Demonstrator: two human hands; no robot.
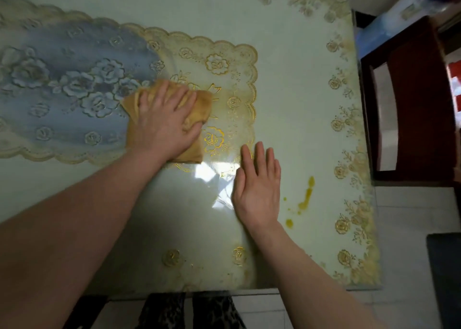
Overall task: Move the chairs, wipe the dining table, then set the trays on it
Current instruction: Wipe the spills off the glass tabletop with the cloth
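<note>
The dining table (294, 84) has a pale glossy cover with gold flower print and a lace runner (74, 91) across it. My left hand (164, 119) presses flat on a folded tan cloth (197, 109) at the runner's right end, fingers spread over it. My right hand (257, 186) rests flat on the bare cover just to the right, fingers straight and holding nothing. A yellow spill (306, 196) with small drops lies right of my right hand. No trays are in view.
A dark red wooden chair (411, 109) stands off the table's right edge. A dark mat (446, 278) lies on the tiled floor at lower right. Blurred blue and white items sit at the top right corner. My patterned trousers show below the near edge.
</note>
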